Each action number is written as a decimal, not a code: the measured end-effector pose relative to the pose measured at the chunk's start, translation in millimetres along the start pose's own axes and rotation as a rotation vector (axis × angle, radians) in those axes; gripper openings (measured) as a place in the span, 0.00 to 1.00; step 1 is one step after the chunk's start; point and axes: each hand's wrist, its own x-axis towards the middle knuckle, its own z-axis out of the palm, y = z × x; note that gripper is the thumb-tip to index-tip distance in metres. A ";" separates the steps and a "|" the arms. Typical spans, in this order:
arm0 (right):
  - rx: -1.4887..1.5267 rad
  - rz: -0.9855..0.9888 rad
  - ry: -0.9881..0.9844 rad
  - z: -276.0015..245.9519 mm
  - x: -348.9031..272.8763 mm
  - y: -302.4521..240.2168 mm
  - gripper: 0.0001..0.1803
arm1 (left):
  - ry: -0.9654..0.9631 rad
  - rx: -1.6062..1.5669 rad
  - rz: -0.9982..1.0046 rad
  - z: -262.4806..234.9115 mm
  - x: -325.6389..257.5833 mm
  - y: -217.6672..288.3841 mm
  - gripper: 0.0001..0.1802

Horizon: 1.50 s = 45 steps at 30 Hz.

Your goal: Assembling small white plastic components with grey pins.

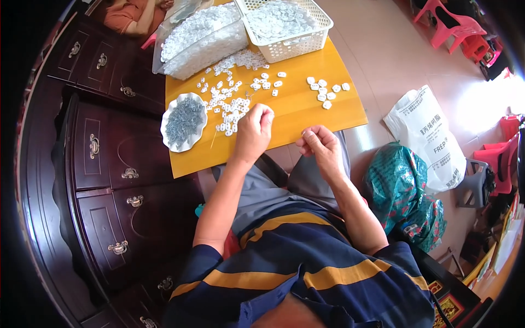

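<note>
My left hand [254, 131] is over the near part of the yellow table [298, 123], fingers curled closed, and what they hold, if anything, is hidden. Just past the table's front edge, my right hand [321, 147] has thumb and forefinger pinched together; anything between them is too small to make out. Beyond my left hand lie many loose small white plastic pieces [232, 112] with dark holes. A scalloped white dish [203, 127] to the left carries a heap of thin grey pins or screws [185, 119]. A separate small group of white pieces [321, 90] sits at the right.
At the table's far side stand a clear bin [210, 54] and a white perforated basket [295, 45], both heaped with white pieces. Dark drawer cabinets [93, 136] line the left. A white sack [432, 142] and green bags [396, 180] lie right. Another person's arm [142, 22] shows far left.
</note>
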 end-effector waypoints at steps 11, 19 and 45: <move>0.104 0.218 -0.203 2.7 -1.7 5.1 0.10 | -0.085 -0.384 -0.062 20.6 -35.5 29.7 0.04; 0.149 0.266 -0.175 -1.6 -2.2 -0.8 0.10 | -0.201 -0.477 -0.217 14.7 -41.0 33.8 0.04; 0.089 0.204 -0.116 6.0 -5.7 -1.9 0.09 | -0.144 -0.297 -0.147 4.0 -46.7 36.1 0.03</move>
